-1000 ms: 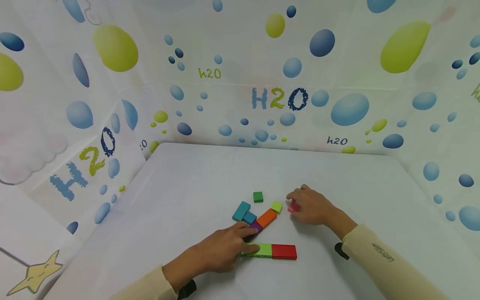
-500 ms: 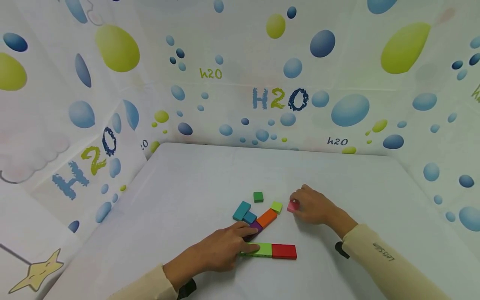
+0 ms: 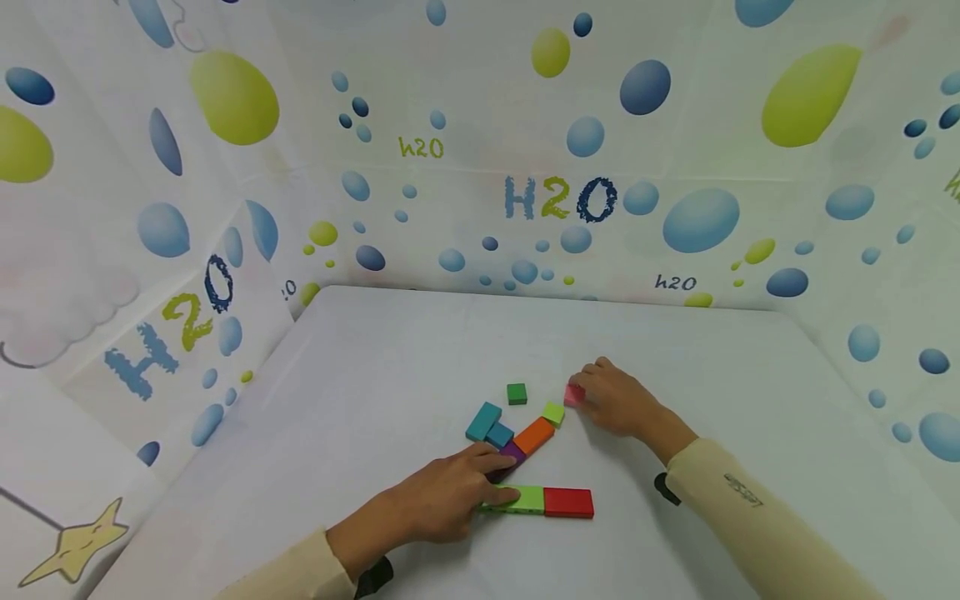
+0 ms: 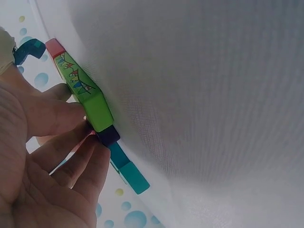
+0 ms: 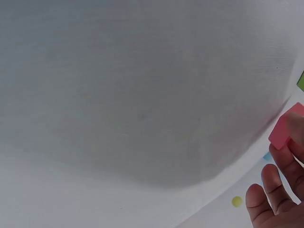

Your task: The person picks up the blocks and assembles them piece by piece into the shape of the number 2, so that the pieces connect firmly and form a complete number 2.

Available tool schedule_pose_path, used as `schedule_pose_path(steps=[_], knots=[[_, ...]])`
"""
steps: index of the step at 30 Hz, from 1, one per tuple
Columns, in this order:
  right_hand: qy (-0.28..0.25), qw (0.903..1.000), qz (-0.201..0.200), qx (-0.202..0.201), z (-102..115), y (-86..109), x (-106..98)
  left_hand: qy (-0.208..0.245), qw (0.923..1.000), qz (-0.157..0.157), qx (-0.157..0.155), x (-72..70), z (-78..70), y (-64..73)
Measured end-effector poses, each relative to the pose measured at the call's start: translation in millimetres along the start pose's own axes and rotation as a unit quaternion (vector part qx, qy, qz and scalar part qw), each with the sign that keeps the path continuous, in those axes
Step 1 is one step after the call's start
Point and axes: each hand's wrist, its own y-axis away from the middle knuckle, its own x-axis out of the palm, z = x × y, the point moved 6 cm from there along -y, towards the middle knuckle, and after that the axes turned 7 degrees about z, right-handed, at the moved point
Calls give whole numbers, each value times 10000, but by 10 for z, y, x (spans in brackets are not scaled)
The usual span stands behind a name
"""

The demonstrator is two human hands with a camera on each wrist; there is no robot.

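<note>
My right hand (image 3: 618,402) pinches a small pink block (image 3: 573,396) between thumb and fingers, just beyond a small lime block (image 3: 553,414). The pink block (image 5: 280,133) also shows at the right wrist view's edge. My left hand (image 3: 446,497) rests its index finger on a purple block (image 3: 513,452), its thumb on a long light-green block (image 3: 532,499). In the left wrist view, bunting is printed on this green block's side (image 4: 74,77). A red block (image 3: 568,502) adjoins its right end. From the purple block, an orange block (image 3: 534,436) runs diagonally to the lime one.
A blue block (image 3: 499,435) and a teal block (image 3: 483,422) touch beside the purple one. Farther back a dark-green block (image 3: 517,394) stands alone. All lie on a white tabletop (image 3: 360,375), bounded by a patterned backdrop (image 3: 465,217).
My right hand has closed its fingers on the pink block and moved it away from me and slightly left. The left hand and the other blocks have stayed put.
</note>
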Motion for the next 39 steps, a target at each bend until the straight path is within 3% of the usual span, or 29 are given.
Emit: schedule_pose_path(steps=[18, 39], knots=[[103, 9993, 317, -151, 165, -221, 31, 59, 9999, 132, -44, -9, 20, -15], [72, 9989, 400, -222, 181, -204, 39, 33, 9999, 154, -46, -8, 16, -15]])
